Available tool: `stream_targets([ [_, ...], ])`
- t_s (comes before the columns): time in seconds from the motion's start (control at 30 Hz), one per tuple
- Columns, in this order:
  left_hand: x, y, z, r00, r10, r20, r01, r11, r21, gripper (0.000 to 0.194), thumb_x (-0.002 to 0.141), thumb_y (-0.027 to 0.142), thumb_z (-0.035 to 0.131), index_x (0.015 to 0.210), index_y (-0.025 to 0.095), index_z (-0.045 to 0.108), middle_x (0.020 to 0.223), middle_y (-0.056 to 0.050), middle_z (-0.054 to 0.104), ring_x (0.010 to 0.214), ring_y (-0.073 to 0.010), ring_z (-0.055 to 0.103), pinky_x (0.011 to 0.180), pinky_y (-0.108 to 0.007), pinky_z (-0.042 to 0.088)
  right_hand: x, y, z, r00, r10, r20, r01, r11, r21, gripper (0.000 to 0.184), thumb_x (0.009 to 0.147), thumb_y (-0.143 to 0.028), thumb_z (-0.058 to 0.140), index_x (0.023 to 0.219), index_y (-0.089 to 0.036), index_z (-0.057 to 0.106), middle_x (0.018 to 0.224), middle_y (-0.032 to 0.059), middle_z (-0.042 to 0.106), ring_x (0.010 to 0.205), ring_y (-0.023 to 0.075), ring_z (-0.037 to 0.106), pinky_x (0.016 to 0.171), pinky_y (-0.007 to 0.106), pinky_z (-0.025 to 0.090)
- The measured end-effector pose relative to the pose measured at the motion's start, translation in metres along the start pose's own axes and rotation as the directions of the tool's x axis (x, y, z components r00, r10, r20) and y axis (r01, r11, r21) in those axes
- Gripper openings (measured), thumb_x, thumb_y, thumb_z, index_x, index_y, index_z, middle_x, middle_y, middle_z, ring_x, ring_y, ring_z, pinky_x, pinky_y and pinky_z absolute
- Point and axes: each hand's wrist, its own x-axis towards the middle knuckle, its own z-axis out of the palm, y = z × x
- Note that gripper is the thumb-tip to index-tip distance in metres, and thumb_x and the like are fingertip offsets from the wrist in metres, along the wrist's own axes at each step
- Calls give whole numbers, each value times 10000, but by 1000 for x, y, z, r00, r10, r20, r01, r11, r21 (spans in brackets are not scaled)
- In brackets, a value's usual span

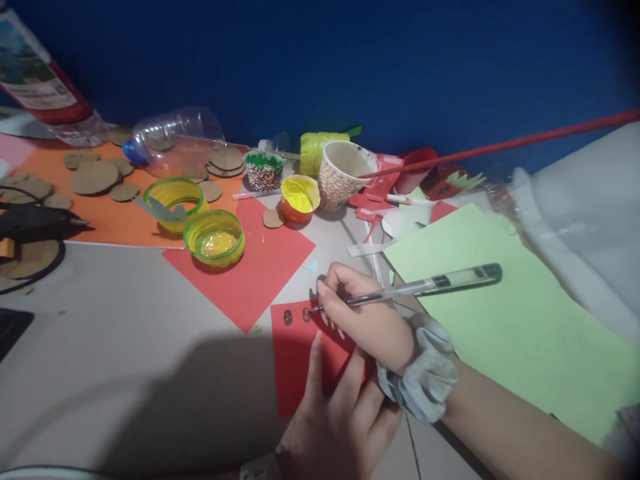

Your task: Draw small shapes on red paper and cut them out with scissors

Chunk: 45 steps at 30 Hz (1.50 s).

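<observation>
My right hand, a grey scrunchie round its wrist, grips a black pen. The pen's tip touches a small red sheet of paper near its top edge. Two small black drawn shapes show there: a dark oval with light spots at the left, and an outlined one at the tip. Flat on the lower part of this sheet lies my left hand, fingers spread, holding nothing. The right hand covers the sheet's upper right corner.
Behind lie another red sheet, two yellow-green rings, a yellow paint cup, a green paint cup and a patterned paper cup. Cardboard discs lie left, a glue gun beside them. Green paper lies right.
</observation>
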Motion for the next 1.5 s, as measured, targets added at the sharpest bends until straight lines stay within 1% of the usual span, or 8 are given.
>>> stream_targets([
  [0.3, 1, 1, 1, 999, -21, -39, 20, 999, -37, 375, 954, 354, 323, 1180, 379, 621, 1344, 66, 531, 1369, -302, 214, 1095, -615, -100, 0, 1, 0, 1000, -9, 13, 9, 1000, -4, 259, 920, -246, 484, 682, -215, 385, 543, -66, 511, 429, 73, 460, 451, 199, 367],
  [0.43, 3, -1, 0, 995, 3, -102, -5, 1000, -19, 338, 955, 342, 370, 1162, 379, 635, 1262, 62, 593, 1324, -293, 290, 1099, -615, -106, -1, 1, 0, 1000, 26, 10, -26, 999, 39, 266, 936, -304, 477, 698, -220, 390, 531, -70, 500, 415, 76, 455, 424, 195, 358],
  [0.6, 7, -3, -3, 997, -31, -73, 31, 1000, 1, 375, 993, 336, 303, 1137, 426, 637, 1211, 107, 606, 1307, -246, 316, 1104, -594, -85, 0, 1, 0, 1000, -23, 7, 22, 1000, 7, 267, 926, -266, 492, 684, -213, 394, 560, -60, 511, 466, 77, 471, 480, 203, 376],
  [0.77, 4, 1, -2, 999, -24, -33, 24, 1000, 11, 324, 958, 375, 387, 1176, 432, 619, 1276, 99, 571, 1369, -283, 212, 1110, -598, -109, 1, 0, -1, 999, -49, -16, 48, 998, -31, 268, 920, -255, 492, 676, -213, 389, 561, -55, 498, 499, 88, 475, 505, 213, 377],
  [0.9, 1, 4, 1, 999, -46, 13, 46, 999, 13, 418, 986, 333, 259, 1251, 431, 567, 1318, 83, 533, 1420, -294, 110, 1081, -627, -45, 1, -1, 0, 998, -65, -24, 64, 996, -57, 271, 908, -246, 497, 665, -213, 381, 557, -56, 480, 502, 89, 460, 503, 214, 367],
  [1.1, 5, 1, -2, 999, -23, -36, 24, 999, 22, 338, 947, 365, 413, 1222, 418, 602, 1288, 54, 569, 1365, -313, 239, 1107, -627, -62, 1, -1, 1, 998, -60, -30, 58, 997, -49, 269, 908, -248, 496, 669, -214, 379, 550, -60, 473, 497, 88, 457, 498, 211, 361],
  [1.3, 4, 2, -2, 1000, -15, -23, 17, 997, 73, 410, 959, 363, 314, 1295, 420, 541, 1339, 46, 528, 1368, -315, 249, 1086, -630, 29, 0, -1, 0, 998, -56, -24, 55, 997, -50, 267, 912, -240, 487, 670, -213, 376, 546, -63, 476, 481, 82, 458, 492, 206, 360],
  [1.5, 3, 4, 0, 999, -47, -7, 47, 999, -28, 367, 932, 408, 402, 1247, 390, 591, 1313, 28, 551, 1307, -320, 294, 1105, -648, -83, 0, 0, 0, 999, -42, -13, 42, 999, -29, 259, 898, -261, 514, 676, -211, 392, 552, -60, 489, 468, 81, 447, 479, 208, 347],
])
